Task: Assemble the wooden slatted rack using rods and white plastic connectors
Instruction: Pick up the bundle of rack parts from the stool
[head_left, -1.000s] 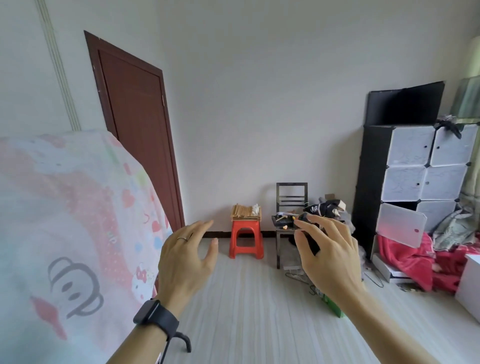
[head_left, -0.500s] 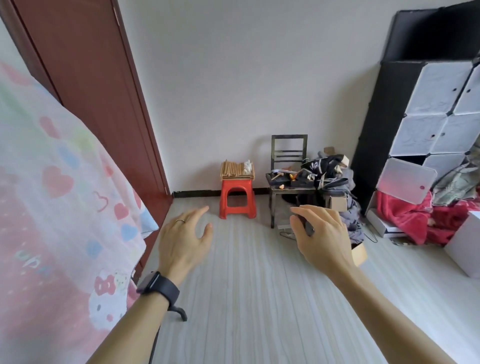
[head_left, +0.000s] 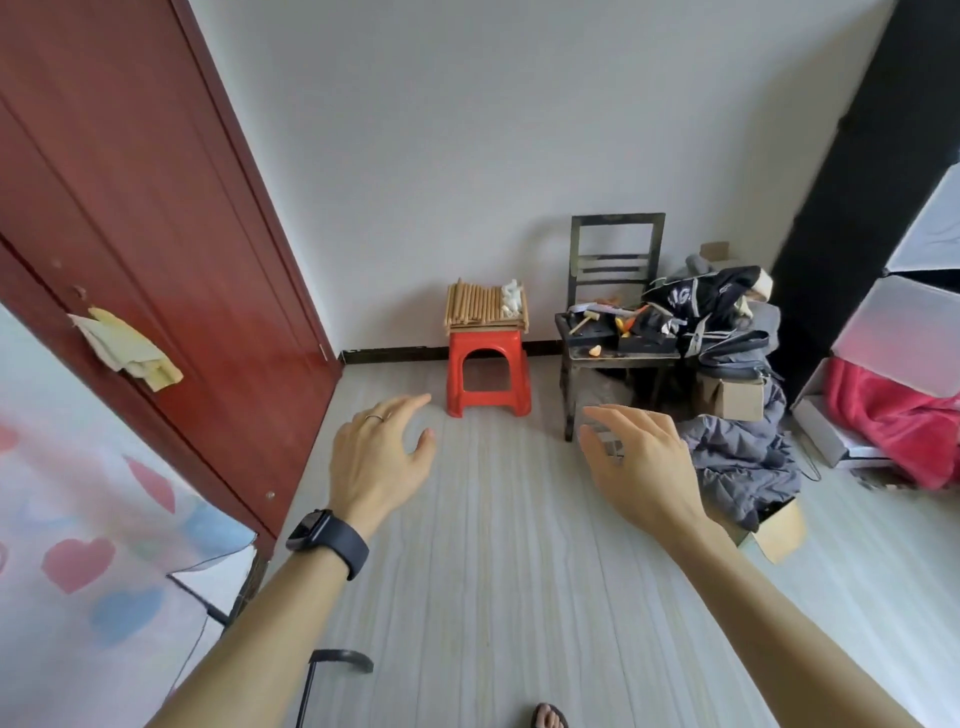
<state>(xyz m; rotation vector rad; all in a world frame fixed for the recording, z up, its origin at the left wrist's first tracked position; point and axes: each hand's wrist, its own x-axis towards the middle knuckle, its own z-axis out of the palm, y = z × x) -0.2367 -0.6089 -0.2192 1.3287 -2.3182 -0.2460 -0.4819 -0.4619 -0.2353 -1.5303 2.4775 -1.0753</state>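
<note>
Head view. Left hand (head_left: 382, 457) open, empty, over floor. Rods (head_left: 472, 306) on red stool (head_left: 488, 374) by far wall, laid side by side, long axes running toward wall. White connectors (head_left: 511, 299) heaped at right end of row. Right hand (head_left: 641, 467) open, empty, well apart from left. Versus 0.5 s ago: stool nearer. Slats (head_left: 488, 326) under rods show edges only; connector count unreadable.

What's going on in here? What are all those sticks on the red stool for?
A person faces a red stool by the wall. On it lie a stack of wooden rods and some white connectors, parts for a rack. The left hand and right hand are held out in front, open and empty, short of the stool. Nothing is joined yet.
</note>
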